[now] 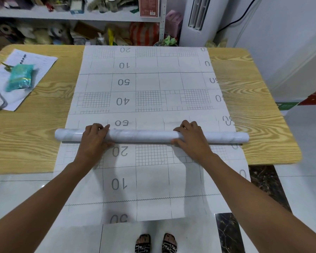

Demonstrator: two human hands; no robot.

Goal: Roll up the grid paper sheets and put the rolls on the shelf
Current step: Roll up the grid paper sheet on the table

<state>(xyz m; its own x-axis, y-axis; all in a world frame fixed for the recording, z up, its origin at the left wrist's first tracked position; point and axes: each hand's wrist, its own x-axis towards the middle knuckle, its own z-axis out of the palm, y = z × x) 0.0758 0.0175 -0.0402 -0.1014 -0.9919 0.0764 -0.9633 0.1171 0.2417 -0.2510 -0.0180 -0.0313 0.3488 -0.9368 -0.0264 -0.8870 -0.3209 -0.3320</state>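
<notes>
White roll (pixel 140 136) inside left hand (pixel 94 138) and right hand (pixel 191 138) grips

Both hands, left hand (pixel 94 136) and right hand (pixel 189 136), grip a pale roll (pixel 140 136) lying across the grid paper sheet (pixel 148 83) on the wooden table (pixel 250 99).

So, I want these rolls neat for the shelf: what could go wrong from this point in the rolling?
Two risks, I think. The left hand and right hand grip the roll well in from its ends, leaving them free, so it may wind skewed or telescope. The grid sheet hangs over the near edge of the table toward the person's feet, so it could crease there or get stepped on.
</notes>
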